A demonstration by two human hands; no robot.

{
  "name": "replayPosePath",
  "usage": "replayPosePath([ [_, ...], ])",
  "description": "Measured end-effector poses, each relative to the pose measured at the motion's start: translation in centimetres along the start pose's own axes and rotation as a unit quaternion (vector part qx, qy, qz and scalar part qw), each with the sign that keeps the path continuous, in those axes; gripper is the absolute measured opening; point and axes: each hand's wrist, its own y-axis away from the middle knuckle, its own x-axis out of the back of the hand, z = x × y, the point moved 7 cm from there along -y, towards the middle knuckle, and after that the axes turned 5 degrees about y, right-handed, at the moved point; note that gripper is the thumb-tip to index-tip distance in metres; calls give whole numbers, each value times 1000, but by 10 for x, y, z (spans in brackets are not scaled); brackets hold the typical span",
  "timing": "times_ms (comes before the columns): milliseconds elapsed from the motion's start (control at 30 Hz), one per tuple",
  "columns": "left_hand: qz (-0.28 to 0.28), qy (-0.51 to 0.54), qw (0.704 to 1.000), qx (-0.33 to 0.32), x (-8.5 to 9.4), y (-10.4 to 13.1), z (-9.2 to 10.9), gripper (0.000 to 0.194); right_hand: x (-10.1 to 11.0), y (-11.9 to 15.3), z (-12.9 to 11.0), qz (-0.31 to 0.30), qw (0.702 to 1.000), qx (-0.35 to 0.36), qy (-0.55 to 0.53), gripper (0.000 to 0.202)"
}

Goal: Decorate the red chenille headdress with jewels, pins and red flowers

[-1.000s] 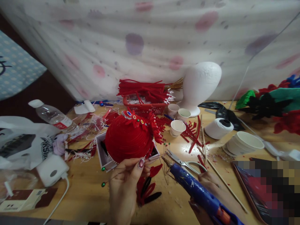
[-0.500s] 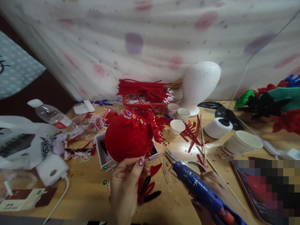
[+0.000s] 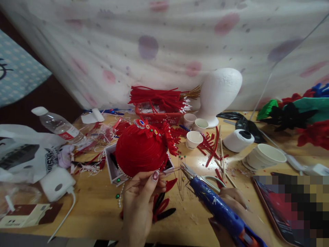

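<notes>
My left hand (image 3: 141,202) is closed, thumb against fingers, pinching thin wires (image 3: 170,171). Two green beads (image 3: 117,196) at the left seem to be at the other ends of these wires. In my right hand (image 3: 235,200) is a blue glue gun (image 3: 218,202), its nozzle close to the wires' right ends; I cannot tell whether they touch. Scissors (image 3: 213,180) lie just behind the gun, partly hidden. Beyond my left hand, a red wrapped dome (image 3: 141,151) with jewelled trim and a bead string rests on a white box (image 3: 113,176).
Red and black petals (image 3: 166,213) lie beneath my hands. Behind are a red basket (image 3: 159,118) of red stems, paper cups (image 3: 194,139), a white foam head (image 3: 219,92) and a thread cone (image 3: 239,140). A phone (image 3: 272,209) lies right; a bottle (image 3: 59,127) and white adapter (image 3: 57,183) are left.
My left hand and the green beads have shifted slightly to the right. The glue gun stays almost in place, its nozzle still by the wires.
</notes>
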Motion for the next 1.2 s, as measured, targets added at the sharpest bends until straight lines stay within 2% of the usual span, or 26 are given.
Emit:
replayPosePath([
  [200, -29, 4, 1000, 1, -3, 1, -2, 20, 0, 5, -2, 71, 992, -102, -7, 33],
  [400, -12, -20, 999, -39, -1, 2, 3, 18, -3, 5, 1, 11, 1000, -16, -20, 16],
  [500, 23, -49, 995, -85, 6, -1, 6, 16, 3, -3, 5, 64, 996, -61, -28, 10],
  [600, 26, -76, 990, -117, 10, -4, 5, 15, 6, -9, 7, 110, 986, -118, 27, 9],
  [733, 7, -94, 988, -120, 12, -7, 0, 15, 10, -8, 8, 134, 973, -152, 109, 18],
  [900, 18, -67, 991, -112, 17, -5, 0, 15, 21, 5, 3, 222, 953, -179, 98, 18],
  [1033, 14, -78, 989, -125, 16, -5, 2, 15, 8, 1, 10, 164, 965, -202, -6, 17],
  [1200, 3, -121, 980, -160, 15, -6, 2, 17, -2, 2, 15, 128, 957, -221, -138, 35],
])
